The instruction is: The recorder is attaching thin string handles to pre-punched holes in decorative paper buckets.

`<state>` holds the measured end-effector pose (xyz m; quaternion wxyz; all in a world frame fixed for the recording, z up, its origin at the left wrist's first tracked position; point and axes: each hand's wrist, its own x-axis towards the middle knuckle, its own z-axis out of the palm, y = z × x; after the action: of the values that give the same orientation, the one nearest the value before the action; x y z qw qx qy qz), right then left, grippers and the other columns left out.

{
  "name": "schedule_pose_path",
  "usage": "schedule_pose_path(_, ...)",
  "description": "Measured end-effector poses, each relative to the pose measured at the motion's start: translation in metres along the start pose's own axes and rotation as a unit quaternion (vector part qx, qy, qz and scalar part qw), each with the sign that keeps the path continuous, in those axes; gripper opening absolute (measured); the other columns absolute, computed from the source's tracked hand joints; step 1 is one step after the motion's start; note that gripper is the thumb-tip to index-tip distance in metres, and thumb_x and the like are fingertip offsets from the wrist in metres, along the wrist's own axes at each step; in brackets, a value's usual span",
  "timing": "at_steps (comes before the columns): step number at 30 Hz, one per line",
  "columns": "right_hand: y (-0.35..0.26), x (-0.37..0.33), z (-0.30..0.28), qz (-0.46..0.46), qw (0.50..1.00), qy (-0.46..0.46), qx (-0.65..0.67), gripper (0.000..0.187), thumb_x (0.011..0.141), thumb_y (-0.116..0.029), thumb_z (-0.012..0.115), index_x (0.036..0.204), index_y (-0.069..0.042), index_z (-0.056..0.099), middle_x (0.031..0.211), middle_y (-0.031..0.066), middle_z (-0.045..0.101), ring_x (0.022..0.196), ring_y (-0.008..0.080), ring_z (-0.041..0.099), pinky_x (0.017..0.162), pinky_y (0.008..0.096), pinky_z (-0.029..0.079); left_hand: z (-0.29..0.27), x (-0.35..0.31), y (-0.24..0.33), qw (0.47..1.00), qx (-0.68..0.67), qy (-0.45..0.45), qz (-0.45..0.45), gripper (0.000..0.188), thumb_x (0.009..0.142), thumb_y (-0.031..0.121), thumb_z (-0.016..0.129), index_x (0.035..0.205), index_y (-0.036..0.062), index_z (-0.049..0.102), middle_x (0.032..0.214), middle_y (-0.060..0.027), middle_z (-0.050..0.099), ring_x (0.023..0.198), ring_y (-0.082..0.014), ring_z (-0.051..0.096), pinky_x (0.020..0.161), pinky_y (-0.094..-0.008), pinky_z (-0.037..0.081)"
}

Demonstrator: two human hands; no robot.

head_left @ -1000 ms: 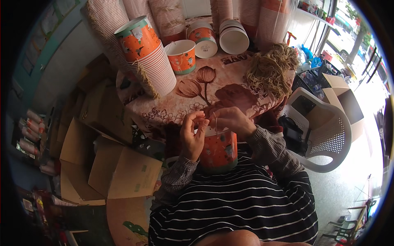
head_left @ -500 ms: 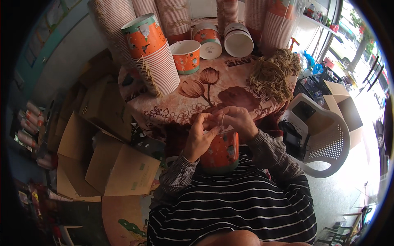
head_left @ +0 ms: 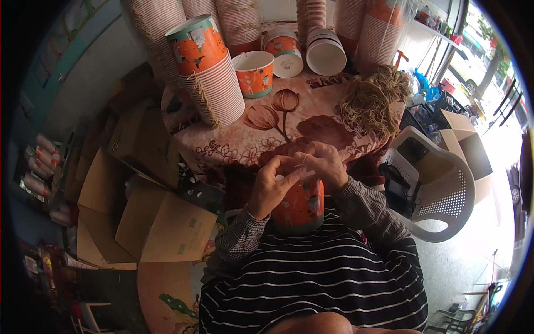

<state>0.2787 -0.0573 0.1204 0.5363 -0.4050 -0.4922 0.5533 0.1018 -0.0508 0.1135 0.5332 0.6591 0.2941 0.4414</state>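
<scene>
An orange paper bucket [head_left: 302,209] with a green band stands upright in my lap, against a striped apron. Over its upper rim my two hands meet. My left hand [head_left: 271,186] is closed, its thumb and fingertips pinching at the rim. My right hand [head_left: 327,166] is closed too, with a thin string [head_left: 305,160] showing at its fingertips. Just where the string is fastened is hidden by the fingers. Ahead on the table, a tangled bundle of tan string [head_left: 374,103] lies at the right.
A round table [head_left: 222,139] with a flowered cloth carries a tall bucket stack [head_left: 214,83], a single upright bucket [head_left: 254,75] and buckets lying on their sides [head_left: 325,55]. Open cardboard boxes [head_left: 172,231] stand at my left. A white plastic chair [head_left: 445,203] is at my right.
My hands stay over the bucket's rim, and the fingers have shifted slightly around the string. The bucket stays in my lap.
</scene>
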Motion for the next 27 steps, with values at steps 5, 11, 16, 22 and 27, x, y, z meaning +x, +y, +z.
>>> schedule_pose_path(5,0.0,-0.001,0.005,-0.055,0.998,-0.01,-0.02,0.011,0.085,-0.005,0.068,0.077,-0.001,0.061,0.076,-0.0001,0.064,0.071,0.0045,0.057,0.062,0.0212,0.047,0.0,0.001,0.001,0.997,0.073,-0.004,0.033,0.017,0.089,0.014,0.067,0.097,-0.0018,0.065,0.085,-0.0052,0.067,0.076,-0.0084,0.063,0.062,-0.0224,0.05)
schedule_pose_path(11,-0.005,0.023,-0.024,0.086,0.967,-0.192,-0.144,0.024,0.091,-0.023,0.06,0.095,0.0,0.066,0.082,0.0008,0.063,0.075,0.0077,0.055,0.066,0.0241,0.044,-0.009,0.0,-0.004,0.996,-0.041,-0.04,-0.066,0.017,0.091,0.013,0.064,0.1,-0.0014,0.066,0.088,-0.0024,0.066,0.083,-0.0064,0.059,0.076,-0.0203,0.047)
schedule_pose_path(16,-0.02,0.009,-0.034,0.047,0.994,-0.098,-0.019,0.023,0.093,-0.017,0.061,0.108,-0.001,0.06,0.101,0.0055,0.065,0.092,0.0117,0.063,0.083,0.0262,0.051,-0.011,-0.001,-0.007,0.994,-0.071,-0.029,-0.075,0.018,0.092,0.017,0.063,0.093,-0.0007,0.066,0.079,0.0,0.064,0.076,-0.005,0.057,0.07,-0.0205,0.047)
schedule_pose_path(22,-0.005,-0.01,-0.032,-0.039,0.991,-0.11,-0.065,0.016,0.088,-0.008,0.067,0.102,-0.001,0.065,0.101,0.0026,0.065,0.097,0.0105,0.06,0.087,0.0264,0.049,-0.012,0.0,-0.007,0.994,-0.065,-0.029,-0.078,0.017,0.093,0.017,0.062,0.094,-0.0001,0.065,0.081,0.0002,0.064,0.076,-0.0053,0.057,0.07,-0.0208,0.047)
schedule_pose_path(27,-0.006,-0.007,-0.022,-0.05,0.988,-0.126,-0.071,0.015,0.088,-0.007,0.067,0.101,-0.001,0.066,0.101,0.0024,0.065,0.095,0.0101,0.06,0.086,0.0259,0.048,-0.01,0.0,-0.004,0.994,-0.065,-0.032,-0.079,0.018,0.093,0.017,0.063,0.095,-0.0003,0.065,0.082,0.0002,0.063,0.076,-0.0052,0.057,0.07,-0.0205,0.046)
